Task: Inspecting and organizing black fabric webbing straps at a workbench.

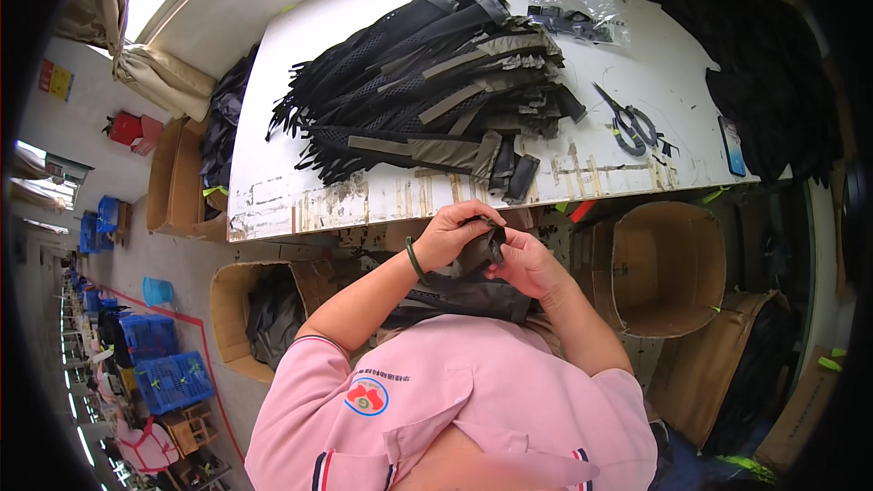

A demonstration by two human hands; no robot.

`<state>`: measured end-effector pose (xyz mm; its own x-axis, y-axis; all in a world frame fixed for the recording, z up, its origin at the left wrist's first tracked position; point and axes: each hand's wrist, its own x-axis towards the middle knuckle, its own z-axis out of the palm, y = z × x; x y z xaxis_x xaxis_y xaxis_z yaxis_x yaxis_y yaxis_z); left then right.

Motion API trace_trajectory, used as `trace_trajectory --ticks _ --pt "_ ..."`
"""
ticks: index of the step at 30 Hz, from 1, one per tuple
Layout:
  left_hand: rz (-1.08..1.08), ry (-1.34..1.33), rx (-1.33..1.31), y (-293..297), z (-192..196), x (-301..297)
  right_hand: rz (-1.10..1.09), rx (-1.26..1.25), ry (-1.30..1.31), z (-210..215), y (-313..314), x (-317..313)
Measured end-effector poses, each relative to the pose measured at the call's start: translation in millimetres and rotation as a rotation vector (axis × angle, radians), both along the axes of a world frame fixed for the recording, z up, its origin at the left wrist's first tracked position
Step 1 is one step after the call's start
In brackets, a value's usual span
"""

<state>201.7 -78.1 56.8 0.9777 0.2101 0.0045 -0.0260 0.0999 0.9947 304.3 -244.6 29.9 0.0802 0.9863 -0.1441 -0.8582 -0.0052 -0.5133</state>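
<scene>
Just in front of the table's near edge, my left hand [446, 238] and my right hand [529, 264] are close together, both closed on a dark fabric strap [480, 255]. A green bangle [416, 260] circles my left wrist. Part of the strap is hidden behind my fingers, and its lower end merges with dark fabric [455, 298] across my lap. Beyond my hands, a thick pile of black and grey mesh straps [409, 82] covers the middle of the white table [318, 205].
Scissors [627, 123] and a phone [731, 145] lie right of the pile. A clear bag of black parts [577, 9] sits behind them. Black fabric [773, 64] heaps over the right end. Cardboard boxes [668, 264] stand below right; another box [232, 309] with dark fabric is at left.
</scene>
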Motion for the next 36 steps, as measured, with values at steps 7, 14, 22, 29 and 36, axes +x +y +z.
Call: trace_trajectory --ticks 7,14,22,29,36 --pt "-0.074 0.106 0.112 -5.8 21.7 2.3 -0.364 -0.243 -1.303 2.1 -3.4 6.9" --pt "-0.032 0.411 0.144 0.3 -2.0 4.5 -0.672 -0.49 -1.173 0.8 2.1 22.1" --pt "-0.002 0.512 -0.189 1.4 7.4 7.1 -0.634 -0.368 -0.968 -1.4 -2.8 39.0" --pt "0.03 0.484 -0.181 1.6 2.9 4.4 -0.332 -0.24 -0.807 29.5 0.5 10.6" --pt "0.046 0.488 -0.163 -3.8 11.2 2.5 -0.561 -0.315 -0.735 31.1 -3.1 43.0"
